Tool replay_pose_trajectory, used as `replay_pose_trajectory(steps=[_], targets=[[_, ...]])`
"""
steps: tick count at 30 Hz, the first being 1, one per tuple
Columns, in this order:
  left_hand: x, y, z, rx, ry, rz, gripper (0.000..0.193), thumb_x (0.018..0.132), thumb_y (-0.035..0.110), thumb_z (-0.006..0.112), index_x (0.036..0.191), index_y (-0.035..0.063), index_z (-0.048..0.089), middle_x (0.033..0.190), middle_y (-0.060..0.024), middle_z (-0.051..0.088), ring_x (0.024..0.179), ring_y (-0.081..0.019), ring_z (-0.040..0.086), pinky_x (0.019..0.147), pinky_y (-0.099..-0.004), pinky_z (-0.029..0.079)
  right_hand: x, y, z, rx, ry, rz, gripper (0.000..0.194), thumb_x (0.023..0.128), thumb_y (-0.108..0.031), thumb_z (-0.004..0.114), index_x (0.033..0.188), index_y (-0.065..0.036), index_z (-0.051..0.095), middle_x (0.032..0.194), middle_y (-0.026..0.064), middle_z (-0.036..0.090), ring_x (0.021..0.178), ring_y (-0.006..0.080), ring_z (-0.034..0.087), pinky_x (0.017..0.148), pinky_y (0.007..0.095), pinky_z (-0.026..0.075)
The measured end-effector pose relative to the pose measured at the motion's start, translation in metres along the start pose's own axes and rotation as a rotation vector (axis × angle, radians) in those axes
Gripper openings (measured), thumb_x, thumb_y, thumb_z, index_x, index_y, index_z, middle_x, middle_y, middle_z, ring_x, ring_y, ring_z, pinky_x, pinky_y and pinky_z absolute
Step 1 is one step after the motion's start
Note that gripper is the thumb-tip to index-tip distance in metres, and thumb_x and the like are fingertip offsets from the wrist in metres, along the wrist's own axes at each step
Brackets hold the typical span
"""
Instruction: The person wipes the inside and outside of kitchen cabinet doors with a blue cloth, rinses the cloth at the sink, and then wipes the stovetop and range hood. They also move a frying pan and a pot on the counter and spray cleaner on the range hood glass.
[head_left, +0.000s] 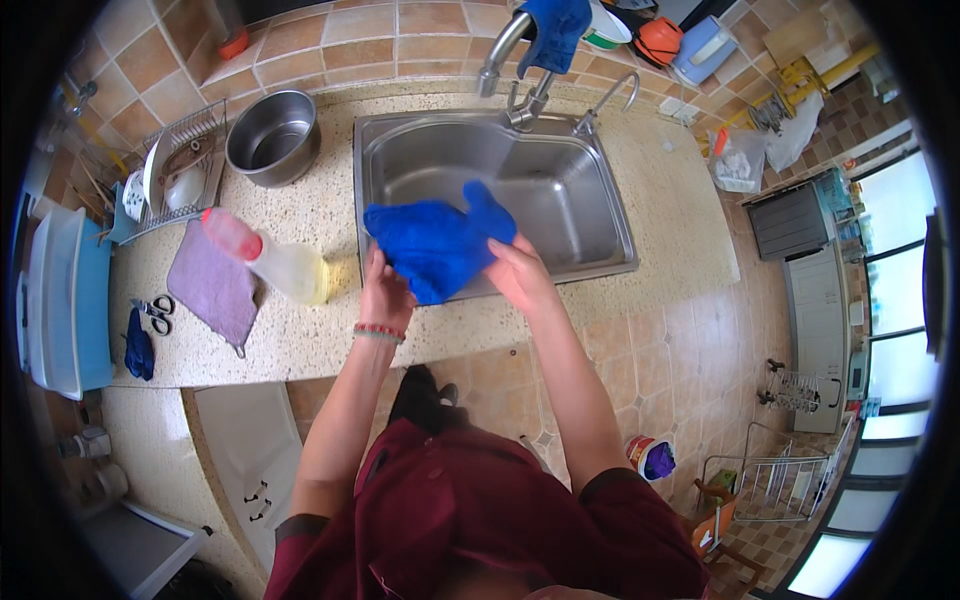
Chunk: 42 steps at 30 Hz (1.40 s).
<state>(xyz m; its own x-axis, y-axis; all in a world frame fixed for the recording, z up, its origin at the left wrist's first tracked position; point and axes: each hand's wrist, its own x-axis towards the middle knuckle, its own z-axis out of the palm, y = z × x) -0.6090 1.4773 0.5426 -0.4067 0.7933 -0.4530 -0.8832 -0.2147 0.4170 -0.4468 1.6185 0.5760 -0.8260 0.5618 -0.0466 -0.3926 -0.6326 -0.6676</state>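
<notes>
A bright blue cloth (435, 244) is stretched between my two hands above the front rim of a stainless steel sink (551, 217). My left hand (386, 289), with a beaded bracelet at the wrist, grips the cloth's left lower edge. On the other side, my right hand (520, 271) pinches it between thumb and fingers. Part of the cloth sticks up at its upper right. To the left of my left hand, a clear bottle (292, 270) of yellowish liquid with a red and pink top stands on the speckled counter (330, 345).
A steel pot (274, 139) stands left of the sink, beside a wire dish rack (184, 169). Nearby lie a purple cloth (214, 281), scissors (160, 313) and a dark blue cloth (139, 345). The faucet (506, 49), with another blue cloth (555, 34) draped over it, rises behind the sink.
</notes>
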Motion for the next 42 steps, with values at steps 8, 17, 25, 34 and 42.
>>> replay_pose_trajectory(steps=[8,17,25,34,42], targets=[[0.120,-0.020,0.024,0.181,0.030,-0.186,0.032,0.095,0.020,0.051,0.122,0.0024,0.050,0.110,-0.0122,0.062,0.099,-0.0249,0.062,0.085,-0.0404,0.052,0.134,-0.053,-0.085,-1.154,0.603,-0.043,0.043,0.091,-0.019,0.055,0.130,-0.003,0.045,0.118,0.0117,0.057,0.104,0.0206,0.056,0.087,0.0335,0.047],[0.212,-0.037,0.038,0.257,0.126,0.044,0.040,0.091,0.001,0.047,0.130,0.0078,0.044,0.119,-0.0083,0.056,0.107,-0.0239,0.056,0.091,-0.0422,0.048,0.253,-0.102,-0.090,-1.465,0.254,-0.069,0.057,0.077,-0.012,0.054,0.132,-0.006,0.043,0.128,0.0176,0.052,0.124,0.0237,0.046,0.099,0.0321,0.037],[0.229,-0.057,0.053,0.346,0.152,-0.047,0.049,0.084,-0.006,0.047,0.131,0.0098,0.044,0.115,-0.0065,0.059,0.105,-0.0215,0.058,0.092,-0.0392,0.047,0.191,-0.056,-0.152,-1.019,0.109,0.122,0.037,0.088,-0.020,0.058,0.123,-0.007,0.054,0.112,0.0132,0.061,0.102,0.0177,0.058,0.088,0.0320,0.045],[0.225,-0.050,0.023,0.417,0.450,-0.045,0.037,0.084,0.013,0.063,0.121,0.0086,0.054,0.109,-0.0052,0.062,0.095,-0.0176,0.060,0.086,-0.0347,0.048,0.221,0.030,-0.229,-0.867,0.169,0.519,0.034,0.089,-0.030,0.060,0.111,-0.005,0.058,0.090,0.0000,0.061,0.078,0.0094,0.055,0.067,0.0261,0.047],[0.258,-0.075,-0.033,-0.060,0.363,-0.252,0.053,0.087,0.047,0.059,0.115,0.0029,0.051,0.114,-0.0153,0.056,0.105,-0.0265,0.054,0.088,-0.0396,0.047,0.192,0.018,-0.144,-1.011,0.128,0.331,0.023,0.081,-0.026,0.067,0.088,-0.005,0.061,0.082,0.0038,0.061,0.077,0.0124,0.055,0.067,0.0302,0.045]])
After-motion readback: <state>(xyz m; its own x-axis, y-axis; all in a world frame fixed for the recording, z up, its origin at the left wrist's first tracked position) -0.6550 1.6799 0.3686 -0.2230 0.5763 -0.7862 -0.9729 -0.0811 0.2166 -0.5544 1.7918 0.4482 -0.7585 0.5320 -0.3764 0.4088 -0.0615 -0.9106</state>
